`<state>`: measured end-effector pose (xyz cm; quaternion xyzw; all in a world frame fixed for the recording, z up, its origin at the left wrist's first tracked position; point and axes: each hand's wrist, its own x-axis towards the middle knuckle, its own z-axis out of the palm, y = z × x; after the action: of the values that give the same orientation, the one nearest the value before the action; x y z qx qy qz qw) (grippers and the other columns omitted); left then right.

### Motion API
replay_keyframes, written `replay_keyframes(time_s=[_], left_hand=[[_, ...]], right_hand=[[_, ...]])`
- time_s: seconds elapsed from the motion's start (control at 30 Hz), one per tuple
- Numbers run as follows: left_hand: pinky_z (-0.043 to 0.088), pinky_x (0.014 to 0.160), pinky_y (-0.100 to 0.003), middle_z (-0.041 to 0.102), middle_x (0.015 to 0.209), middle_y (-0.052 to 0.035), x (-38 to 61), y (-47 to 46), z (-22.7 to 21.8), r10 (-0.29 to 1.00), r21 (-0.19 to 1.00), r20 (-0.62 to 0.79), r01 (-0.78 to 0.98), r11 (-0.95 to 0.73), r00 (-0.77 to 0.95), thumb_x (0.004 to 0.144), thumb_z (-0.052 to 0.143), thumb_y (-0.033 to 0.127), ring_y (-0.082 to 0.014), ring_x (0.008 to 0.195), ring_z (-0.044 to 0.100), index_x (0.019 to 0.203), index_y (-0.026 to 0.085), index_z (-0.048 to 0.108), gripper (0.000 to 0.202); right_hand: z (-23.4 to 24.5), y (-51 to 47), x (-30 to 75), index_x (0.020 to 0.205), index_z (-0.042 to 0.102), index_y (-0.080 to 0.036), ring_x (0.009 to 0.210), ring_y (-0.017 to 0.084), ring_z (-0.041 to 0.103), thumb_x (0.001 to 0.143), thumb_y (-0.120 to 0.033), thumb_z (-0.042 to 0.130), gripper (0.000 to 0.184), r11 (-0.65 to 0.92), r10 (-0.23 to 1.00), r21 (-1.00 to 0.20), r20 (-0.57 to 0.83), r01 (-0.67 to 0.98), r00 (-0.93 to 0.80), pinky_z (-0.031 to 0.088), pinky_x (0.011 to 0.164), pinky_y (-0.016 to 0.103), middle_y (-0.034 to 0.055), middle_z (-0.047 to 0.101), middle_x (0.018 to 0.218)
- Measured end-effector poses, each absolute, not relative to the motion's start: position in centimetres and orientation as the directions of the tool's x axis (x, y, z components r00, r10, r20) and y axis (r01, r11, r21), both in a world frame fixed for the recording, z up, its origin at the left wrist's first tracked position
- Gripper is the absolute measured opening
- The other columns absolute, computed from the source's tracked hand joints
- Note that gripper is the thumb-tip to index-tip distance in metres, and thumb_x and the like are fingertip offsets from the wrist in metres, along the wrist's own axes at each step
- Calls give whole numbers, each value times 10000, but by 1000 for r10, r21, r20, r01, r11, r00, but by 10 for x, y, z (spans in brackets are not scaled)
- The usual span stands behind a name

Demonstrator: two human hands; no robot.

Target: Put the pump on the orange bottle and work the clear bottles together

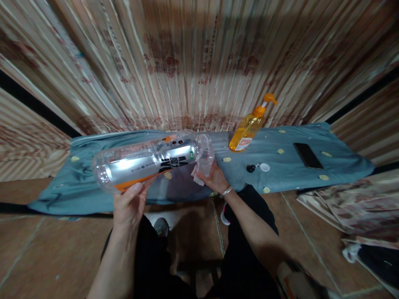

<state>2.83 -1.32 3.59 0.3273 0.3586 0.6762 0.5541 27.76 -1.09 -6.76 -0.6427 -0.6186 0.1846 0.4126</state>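
My left hand [132, 199] is closed around the underside of a large clear plastic bottle [140, 164] with a silver, orange and black label. The bottle lies nearly level in the air, its neck pointing right. Its mouth meets the top of a small clear container [207, 160], though whether it reaches inside I cannot tell. Wrapped round that container is my right hand [215, 180], with a crumpled whitish tissue [197, 176] by the fingers. Some fingers of both hands are hidden behind what they hold.
A teal patterned cloth [274, 145] covers the narrow table. On it stand a pump bottle [246, 133] of orange liquid, a small black cap [250, 168] joined or close to a white disc [264, 167], and a dark phone [308, 156]. Patterned curtains [187, 62] hang behind.
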Motion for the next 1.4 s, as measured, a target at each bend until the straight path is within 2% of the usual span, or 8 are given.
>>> replay_keyframes(time_s=[0.13,0.33,0.5,0.67,0.87,1.07,1.23,1.4], left_hand=[[555,1008,-518,768,824,28,27,-13,34,984,843,60,-520,-140,-168,437,964,250,-314,1055,703,879,257,722,504],[587,953,-461,778,831,14,28,-12,36,986,824,49,-551,-129,-158,417,960,209,-230,856,734,971,254,748,594],[623,862,-397,780,795,2,29,-11,36,985,809,34,-574,-127,-170,374,969,201,-204,772,731,919,229,763,583],[606,901,-422,776,810,10,29,-11,34,986,818,66,-558,-142,-155,417,968,218,-210,802,731,958,241,759,580],[630,834,-389,769,810,18,29,-12,35,987,830,83,-538,-146,-141,417,964,242,-206,798,725,771,238,728,426],[622,861,-401,771,825,10,29,-11,33,983,817,64,-556,-150,-172,408,968,226,-211,812,725,900,231,746,540],[646,769,-357,770,789,-3,31,-12,35,986,818,64,-558,-141,-157,385,979,238,-208,777,722,807,213,751,480],[643,805,-375,773,813,22,30,-12,33,987,824,66,-550,-138,-150,409,973,245,-208,815,729,783,245,746,437]], right_hand=[[-69,-11,277,1427,412,-151,1173,301,668,797,-416,710,746,104,946,-765,273,636,173,545,1004,426,173,613,1354],[-68,-10,277,1402,441,-158,1165,298,670,766,-435,761,765,94,948,-771,262,630,181,544,1001,428,167,619,1337],[-67,-10,276,1402,443,-177,1128,291,684,664,-410,855,877,48,951,-789,224,612,214,556,974,425,141,647,1298],[-70,-9,277,1399,451,-152,1143,310,676,570,-366,911,972,66,949,-792,238,608,208,559,990,448,149,650,1298],[-74,-9,278,1388,462,-136,1195,331,645,563,-345,906,960,85,948,-801,248,593,199,526,1041,472,171,619,1342],[-74,-10,277,1439,404,-131,1189,338,646,560,-352,900,1033,93,950,-821,242,563,195,522,1041,489,180,611,1351],[-80,-10,276,1495,296,-68,1164,364,661,550,-336,903,1155,59,949,-844,213,533,232,542,1010,523,226,629,1323],[-87,-11,272,1505,271,-113,1177,364,658,589,-375,872,1127,69,939,-838,238,541,249,557,997,545,218,606,1370]])
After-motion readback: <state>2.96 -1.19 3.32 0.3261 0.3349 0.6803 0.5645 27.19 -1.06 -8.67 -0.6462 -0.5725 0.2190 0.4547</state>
